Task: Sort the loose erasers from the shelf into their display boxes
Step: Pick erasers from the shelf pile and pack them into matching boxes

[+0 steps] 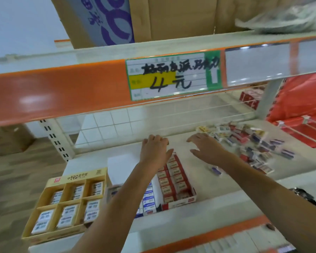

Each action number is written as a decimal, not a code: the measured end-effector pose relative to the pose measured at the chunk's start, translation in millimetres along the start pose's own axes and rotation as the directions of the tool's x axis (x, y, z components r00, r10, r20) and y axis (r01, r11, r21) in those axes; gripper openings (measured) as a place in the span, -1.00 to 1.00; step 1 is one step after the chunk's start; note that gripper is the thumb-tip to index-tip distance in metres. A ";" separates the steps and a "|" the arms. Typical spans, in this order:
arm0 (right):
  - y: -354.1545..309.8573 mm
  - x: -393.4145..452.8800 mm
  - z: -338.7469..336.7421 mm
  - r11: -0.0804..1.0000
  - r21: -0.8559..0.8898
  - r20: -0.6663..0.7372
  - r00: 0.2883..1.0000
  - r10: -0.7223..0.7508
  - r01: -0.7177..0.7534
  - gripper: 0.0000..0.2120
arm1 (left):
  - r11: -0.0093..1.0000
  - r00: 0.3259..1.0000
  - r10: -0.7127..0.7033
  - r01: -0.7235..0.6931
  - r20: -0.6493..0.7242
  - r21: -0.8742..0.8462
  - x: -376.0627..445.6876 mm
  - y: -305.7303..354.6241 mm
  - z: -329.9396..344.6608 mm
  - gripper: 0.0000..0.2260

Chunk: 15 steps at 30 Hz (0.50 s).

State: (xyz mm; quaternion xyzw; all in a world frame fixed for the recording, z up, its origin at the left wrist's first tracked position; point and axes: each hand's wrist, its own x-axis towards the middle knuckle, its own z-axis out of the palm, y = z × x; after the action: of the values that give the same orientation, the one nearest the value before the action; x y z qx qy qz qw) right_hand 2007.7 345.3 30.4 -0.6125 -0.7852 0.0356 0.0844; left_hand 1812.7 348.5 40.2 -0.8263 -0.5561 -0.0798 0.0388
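Item: loose erasers (248,143), heaped far right on our shelf (217,181). Our right hand (206,148) lies nearer, fingers spread, empty; left hand (155,148) open, over the red display box (179,181).

Single head view, close, looking forward and down onto shelf (208,170); upper shelf edge (62,88) crosses top.

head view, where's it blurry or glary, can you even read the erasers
Head view: wide-angle bends the orange shelf edge, which carries a glare patch; the loose eraser pile and right hand smear with motion blur; print on the red display box stays unreadable.
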 end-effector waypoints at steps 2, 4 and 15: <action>28.3 -12.1 -2.2 0.997 -0.002 0.011 0.997 0.076 -0.076 -0.63 | 0.998 0.998 0.058 -0.058 0.022 -0.009 13.1 26.7 5.5 -0.65; 54.4 -25.7 -5.4 0.989 -0.017 0.012 0.989 0.144 -0.144 -0.63 | 0.994 0.993 0.106 -0.106 0.053 -0.006 23.6 53.8 11.4 -0.64; 167.4 -84.0 -20.7 0.939 -0.017 0.044 0.938 0.343 -0.343 -0.61 | 0.973 0.963 0.224 -0.213 0.153 -0.086 73.8 171.1 47.2 -0.68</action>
State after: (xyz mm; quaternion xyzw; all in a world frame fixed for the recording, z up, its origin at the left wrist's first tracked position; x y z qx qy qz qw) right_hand 2191.1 304.4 16.6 -0.7392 -0.6684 0.0604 0.0557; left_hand 2002.4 358.3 10.9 -0.8872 -0.4599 -0.0268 -0.0264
